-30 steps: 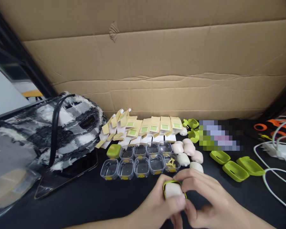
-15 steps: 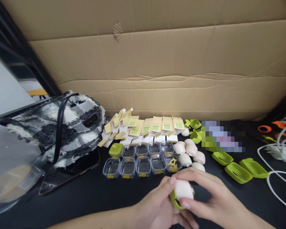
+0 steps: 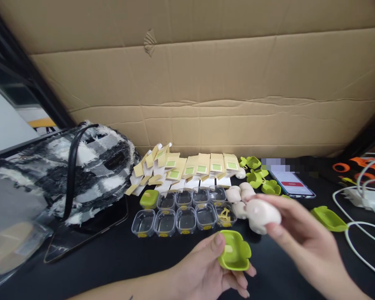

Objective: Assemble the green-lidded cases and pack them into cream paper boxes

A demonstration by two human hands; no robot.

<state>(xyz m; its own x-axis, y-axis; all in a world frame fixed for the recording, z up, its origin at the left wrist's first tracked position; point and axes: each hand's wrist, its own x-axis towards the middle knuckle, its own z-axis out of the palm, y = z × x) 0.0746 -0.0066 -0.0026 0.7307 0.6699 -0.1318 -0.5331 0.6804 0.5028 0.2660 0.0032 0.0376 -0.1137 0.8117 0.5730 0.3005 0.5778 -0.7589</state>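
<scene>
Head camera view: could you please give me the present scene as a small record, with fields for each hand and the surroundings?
left hand: holds a hollow green plastic shell, open side up
right hand: holds a rounded off-white piece, apart from the shell
near right hand: more rounded pale pieces
middle: two rows of clear square-cornered plastic cups; one contains thin yellow pieces
behind cups: folded tan cardboard cards with green panels
far left: black-and-white checked bag
right side: phone, lying flat

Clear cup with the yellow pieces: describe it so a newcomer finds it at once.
Below the cardboard wall, two rows of clear cups stand on the black table. Take the near row's rightmost cup, beyond the green case in the left hand. Only this one holds yellow pieces.
</scene>
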